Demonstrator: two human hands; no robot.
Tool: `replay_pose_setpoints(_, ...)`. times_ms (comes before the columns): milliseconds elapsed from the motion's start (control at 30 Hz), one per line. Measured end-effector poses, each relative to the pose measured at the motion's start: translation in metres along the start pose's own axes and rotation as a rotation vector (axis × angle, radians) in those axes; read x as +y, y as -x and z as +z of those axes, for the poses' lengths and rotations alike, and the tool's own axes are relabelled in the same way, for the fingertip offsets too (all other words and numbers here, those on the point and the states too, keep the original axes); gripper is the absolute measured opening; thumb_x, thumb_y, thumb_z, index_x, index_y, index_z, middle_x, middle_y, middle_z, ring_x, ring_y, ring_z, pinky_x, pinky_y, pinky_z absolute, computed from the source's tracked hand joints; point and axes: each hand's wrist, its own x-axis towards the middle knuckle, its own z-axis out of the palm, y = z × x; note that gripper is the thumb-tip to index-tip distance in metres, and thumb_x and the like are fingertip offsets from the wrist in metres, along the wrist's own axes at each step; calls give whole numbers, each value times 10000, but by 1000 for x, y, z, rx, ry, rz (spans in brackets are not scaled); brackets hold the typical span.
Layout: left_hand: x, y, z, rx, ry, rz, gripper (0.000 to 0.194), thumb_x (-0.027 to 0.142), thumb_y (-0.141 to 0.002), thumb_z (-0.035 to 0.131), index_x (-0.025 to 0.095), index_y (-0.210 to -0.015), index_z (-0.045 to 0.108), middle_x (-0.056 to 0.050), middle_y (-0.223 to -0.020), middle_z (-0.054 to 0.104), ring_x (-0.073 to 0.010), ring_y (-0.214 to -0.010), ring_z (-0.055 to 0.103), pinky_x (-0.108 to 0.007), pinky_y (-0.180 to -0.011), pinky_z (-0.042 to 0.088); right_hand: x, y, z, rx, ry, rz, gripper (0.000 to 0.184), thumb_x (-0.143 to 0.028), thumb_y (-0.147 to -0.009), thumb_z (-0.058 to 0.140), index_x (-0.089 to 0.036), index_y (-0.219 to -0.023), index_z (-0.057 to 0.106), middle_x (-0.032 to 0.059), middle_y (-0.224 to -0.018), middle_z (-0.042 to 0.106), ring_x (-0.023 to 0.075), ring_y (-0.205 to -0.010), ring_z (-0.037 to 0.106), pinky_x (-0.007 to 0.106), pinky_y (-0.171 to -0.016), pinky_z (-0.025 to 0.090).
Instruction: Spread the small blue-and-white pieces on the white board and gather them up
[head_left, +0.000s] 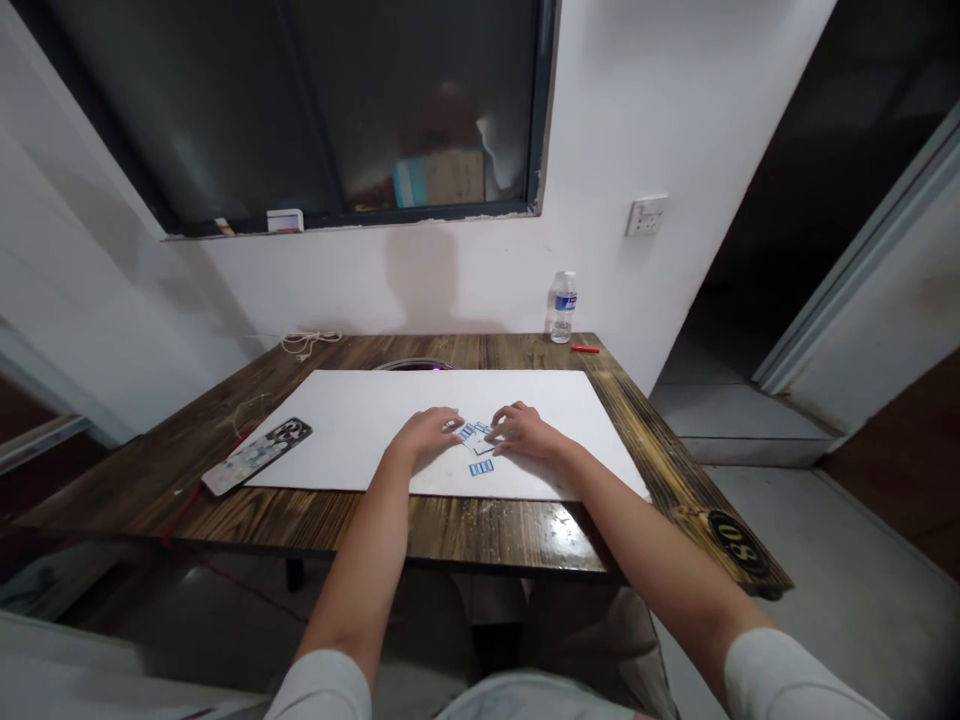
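Both of my hands rest on a white board [360,420] that lies on a dark wooden table [465,530]. My left hand [426,434] and my right hand [525,432] face each other, fingers curled down onto a small cluster of blue-and-white cards [477,436] between them. The fingertips of both hands touch the cluster. One more small blue card [481,467] lies flat just in front of the hands, apart from them. What the fingers grip, if anything, is too small to make out.
A phone [259,455] lies at the board's left edge with a red cable beside it. A water bottle [562,307] and a red pen [586,349] stand at the table's far right. A white cable [307,342] lies far left. An open doorway is to the right.
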Motion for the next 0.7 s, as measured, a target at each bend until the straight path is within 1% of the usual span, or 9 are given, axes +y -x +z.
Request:
replay_pose_setpoints(100,1,0,0,95,-136,-159,292,340,-841,652,257,-1117,699,-59,-1309,640,-270,-1231,551,-344,-1002,412,-3,1,-2,13,-7,-19,174,-359,-793,771,-345,-965,789,74,-1176,649,298,-1119,500,492,-960,373)
replay_pose_setpoints(200,6,-2,2,65,-205,-261,287,343,-897,563,230,-1127,692,-89,-1273,657,-278,-1208,572,-351,-977,427,-2,0,1,17,-3,-66,161,-344,-805,753,-341,-962,791,66,-1197,658,292,-1136,522,467,-975,386)
replay_pose_setpoints(267,11,-4,7,8,-191,-226,368,373,-946,478,223,-1239,641,-103,-1402,568,-280,-1325,481,-380,-1056,372,2,-2,6,17,15,-102,196,-352,-813,743,-351,-1005,778,47,-1242,661,299,-1181,515,464,-997,378)
replay_pose_setpoints(333,16,-6,12,-73,-144,-116,485,436,-967,433,242,-1406,505,-93,-1562,367,-275,-1458,289,-442,-1154,239,6,-4,11,41,34,-113,237,-346,-830,721,-351,-1064,756,31,-1277,659,304,-1228,503,465,-1021,362)
replay_pose_setpoints(433,24,-7,17,-227,-55,77,651,534,-920,508,308,-1507,343,-58,-1630,163,-274,-1515,71,-538,-1188,40,12,-8,12,132,35,-105,208,-296,-887,638,-303,-1060,754,43,-1201,705,272,-1174,560,424,-1012,378)
replay_pose_setpoints(500,26,-7,17,-292,15,168,657,532,-882,579,343,-1482,389,-44,-1621,193,-268,-1517,41,-547,-1184,-19,14,-9,10,190,13,-104,205,-258,-918,575,-259,-983,769,63,-1084,742,243,-1068,615,380,-973,408)
replay_pose_setpoints(567,24,-8,16,-317,100,213,544,481,-873,618,354,-1392,520,-38,-1586,304,-255,-1514,90,-526,-1190,-21,15,-8,6,215,-17,-91,200,-237,-907,575,-226,-897,775,78,-965,755,229,-964,641,350,-917,440)
replay_pose_setpoints(633,18,-8,15,-304,207,221,389,405,-867,643,326,-1248,657,-52,-1518,435,-247,-1496,193,-487,-1197,66,14,-5,3,218,-53,-57,150,-237,-862,631,-206,-827,774,83,-867,747,219,-874,649,328,-844,467)
replay_pose_setpoints(700,10,-9,15,-244,314,198,265,333,-854,657,275,-1100,738,-81,-1438,537,-242,-1453,314,-435,-1164,220,12,-3,3,200,-96,-42,106,-243,-817,683,-198,-781,772,76,-806,732,206,-816,646,305,-780,479)
